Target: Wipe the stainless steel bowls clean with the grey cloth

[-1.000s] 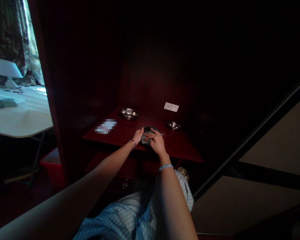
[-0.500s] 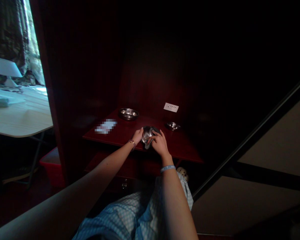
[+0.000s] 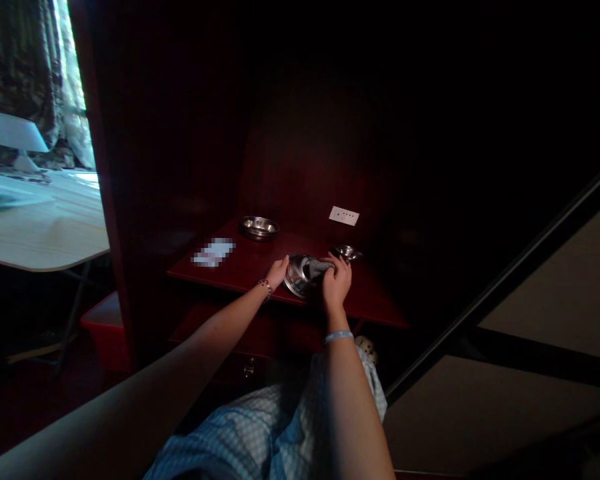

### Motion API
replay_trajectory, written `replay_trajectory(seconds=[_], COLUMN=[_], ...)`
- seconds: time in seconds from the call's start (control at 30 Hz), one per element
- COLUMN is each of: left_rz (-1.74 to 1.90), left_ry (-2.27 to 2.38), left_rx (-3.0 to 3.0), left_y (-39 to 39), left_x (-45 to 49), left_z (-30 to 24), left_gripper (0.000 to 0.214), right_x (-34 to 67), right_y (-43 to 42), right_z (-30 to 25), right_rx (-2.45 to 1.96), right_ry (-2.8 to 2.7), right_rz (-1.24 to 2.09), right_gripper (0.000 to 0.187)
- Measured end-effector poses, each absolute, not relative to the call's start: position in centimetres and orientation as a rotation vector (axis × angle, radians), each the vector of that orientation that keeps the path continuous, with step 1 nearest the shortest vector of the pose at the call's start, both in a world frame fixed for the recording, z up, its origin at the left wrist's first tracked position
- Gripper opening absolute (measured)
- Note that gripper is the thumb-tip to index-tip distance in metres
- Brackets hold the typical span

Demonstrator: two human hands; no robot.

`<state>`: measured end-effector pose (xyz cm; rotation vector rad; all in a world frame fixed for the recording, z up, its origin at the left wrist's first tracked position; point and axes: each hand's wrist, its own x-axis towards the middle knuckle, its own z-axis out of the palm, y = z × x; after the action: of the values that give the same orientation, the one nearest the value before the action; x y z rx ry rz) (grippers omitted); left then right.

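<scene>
dark red alcove (image 3: 305, 153), pale table (image 3: 45, 233)

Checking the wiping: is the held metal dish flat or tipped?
Tipped: the metal dish rests on its rim, inside facing the camera.

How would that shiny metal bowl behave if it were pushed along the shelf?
The metal bowl looks thin, so probably light and stiff. Its polished surface likely slides easily on the glossy shelf. Tilted on its rim between the left hand and the right hand with its grey cloth, it might rock or roll if released.
</scene>
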<state>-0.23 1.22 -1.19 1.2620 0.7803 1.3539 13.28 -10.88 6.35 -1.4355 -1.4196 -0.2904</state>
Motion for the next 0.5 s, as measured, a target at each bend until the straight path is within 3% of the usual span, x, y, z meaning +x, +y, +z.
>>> replay_trajectory(seconds=[0.3,0.5], left_rz=[1.374,1.371], left_ry=[0.812,0.803], left_rx=[1.252,1.261], left_y=[1.0,0.8], left_x=[-0.1,-0.1], left_z=[-1.2,-1.0], left_gripper=[0.046,0.045], right_x=[14.5,14.4], right_y=[-9.9,-8.9], right_z=[5.6,4.2], right_rx=[-1.471,-1.462], right_ry=[-1.063,-1.343], right_rz=[-0.374,-0.388], right_gripper=[0.048,0.050])
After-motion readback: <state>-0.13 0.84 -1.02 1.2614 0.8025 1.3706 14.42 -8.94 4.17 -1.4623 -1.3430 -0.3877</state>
